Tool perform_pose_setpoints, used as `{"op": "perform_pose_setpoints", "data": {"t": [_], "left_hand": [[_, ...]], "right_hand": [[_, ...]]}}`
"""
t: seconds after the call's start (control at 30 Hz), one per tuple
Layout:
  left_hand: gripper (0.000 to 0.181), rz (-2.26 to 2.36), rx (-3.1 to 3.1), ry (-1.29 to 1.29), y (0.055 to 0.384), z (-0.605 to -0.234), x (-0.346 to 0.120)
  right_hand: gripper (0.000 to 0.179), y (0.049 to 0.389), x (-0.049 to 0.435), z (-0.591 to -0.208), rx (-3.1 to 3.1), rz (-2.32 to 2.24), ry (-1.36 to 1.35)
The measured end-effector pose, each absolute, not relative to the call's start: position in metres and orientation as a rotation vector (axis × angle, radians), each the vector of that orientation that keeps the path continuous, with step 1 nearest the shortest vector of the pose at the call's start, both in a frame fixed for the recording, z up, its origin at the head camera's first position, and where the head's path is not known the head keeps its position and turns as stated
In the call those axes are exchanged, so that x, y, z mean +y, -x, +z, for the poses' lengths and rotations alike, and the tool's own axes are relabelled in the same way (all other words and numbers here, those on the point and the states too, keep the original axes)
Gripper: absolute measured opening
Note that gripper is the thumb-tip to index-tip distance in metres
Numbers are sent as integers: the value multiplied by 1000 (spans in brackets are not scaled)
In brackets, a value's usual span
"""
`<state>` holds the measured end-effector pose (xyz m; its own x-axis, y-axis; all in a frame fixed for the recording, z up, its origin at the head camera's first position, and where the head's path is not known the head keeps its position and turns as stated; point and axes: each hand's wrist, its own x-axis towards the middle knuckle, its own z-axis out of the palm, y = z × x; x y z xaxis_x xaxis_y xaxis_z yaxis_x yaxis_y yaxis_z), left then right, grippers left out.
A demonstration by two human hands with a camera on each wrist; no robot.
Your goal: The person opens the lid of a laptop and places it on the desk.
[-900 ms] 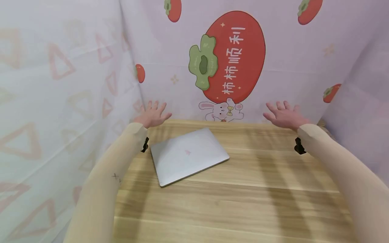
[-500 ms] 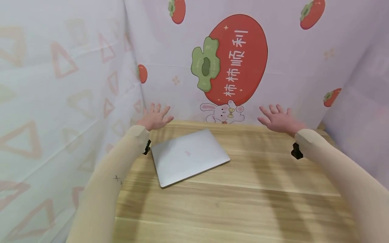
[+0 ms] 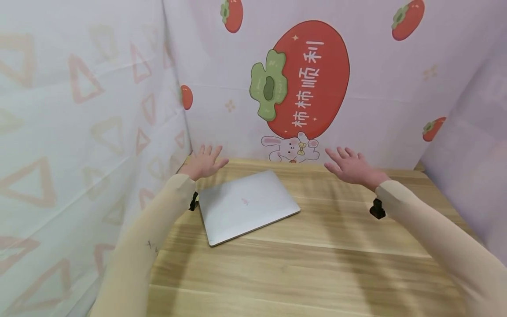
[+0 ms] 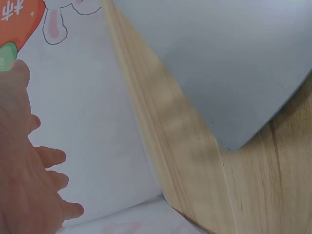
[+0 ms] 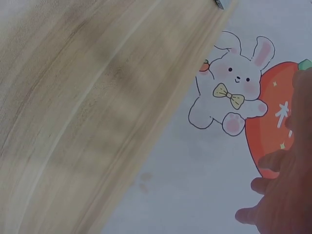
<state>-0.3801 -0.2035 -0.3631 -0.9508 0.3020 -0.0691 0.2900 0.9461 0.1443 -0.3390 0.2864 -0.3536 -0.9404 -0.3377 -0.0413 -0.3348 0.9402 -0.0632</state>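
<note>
A closed silver laptop (image 3: pixel 247 207) lies at an angle on the wooden table (image 3: pixel 317 273), left of the middle. My left hand (image 3: pixel 203 164) is held in the air near the laptop's far left corner, fingers spread and holding nothing. In the left wrist view that hand (image 4: pixel 24 161) is at the left edge, apart from the laptop (image 4: pixel 229 73). My right hand (image 3: pixel 352 167) hovers over the far right part of the table, its fingers extended and nothing in it. The right wrist view has the hand (image 5: pixel 287 170) in front of the printed cloth.
A cloth with a big red persimmon print (image 3: pixel 317 79) and a rabbit hangs behind the table's far edge. Patterned cloth (image 3: pixel 79 154) hangs on the left, and a pale cloth (image 3: pixel 475 132) on the right. Each wrist bears a small black device (image 3: pixel 377 209).
Both hands have come lower in the head view. The right one has also shifted left, toward the laptop. The laptop stays in place on the table.
</note>
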Motion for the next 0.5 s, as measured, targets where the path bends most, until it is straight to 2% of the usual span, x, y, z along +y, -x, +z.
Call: {"op": "perform_pose_setpoints", "data": {"t": [0.27,0.5], "left_hand": [[78,343,3024,-449,376,-377,-216],[78,490,3032,-471,368,-374,-213]], "right_hand": [[73,343,274,-369,3026,-138,562],[71,334,267,-389,3033,-180,600]]}}
